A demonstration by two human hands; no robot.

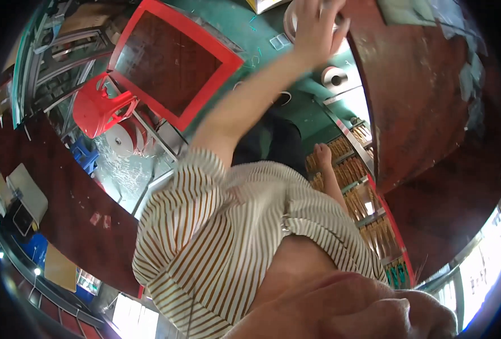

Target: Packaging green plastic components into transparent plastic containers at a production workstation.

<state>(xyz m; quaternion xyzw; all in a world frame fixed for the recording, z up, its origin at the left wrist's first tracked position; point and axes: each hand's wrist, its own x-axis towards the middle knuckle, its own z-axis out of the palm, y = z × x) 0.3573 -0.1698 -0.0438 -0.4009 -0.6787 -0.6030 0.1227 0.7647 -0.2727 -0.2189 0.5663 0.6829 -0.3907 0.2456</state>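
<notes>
My left arm stretches away to the top of the picture. There my left hand (317, 37) has its fingers apart, close to the brown table edge and overlapping a pale round roll (289, 24). Whether it touches the roll I cannot tell. Just below that hand is a white roll with a dark core (335, 77). Lower down, my right hand (321, 153) hangs beside my body with its fingers curled, in front of shelves of golden-brown pieces (349, 169). Anything inside its fingers is hidden.
A red-framed dark panel (171, 59) and a red plastic stool (101, 107) stand at left, beside a large reel (120, 139). Dark brown tabletops curve along the left (75, 209) and right (414, 101). Clear plastic sheeting (470, 79) lies at the right. Scraps litter the green floor (228, 22).
</notes>
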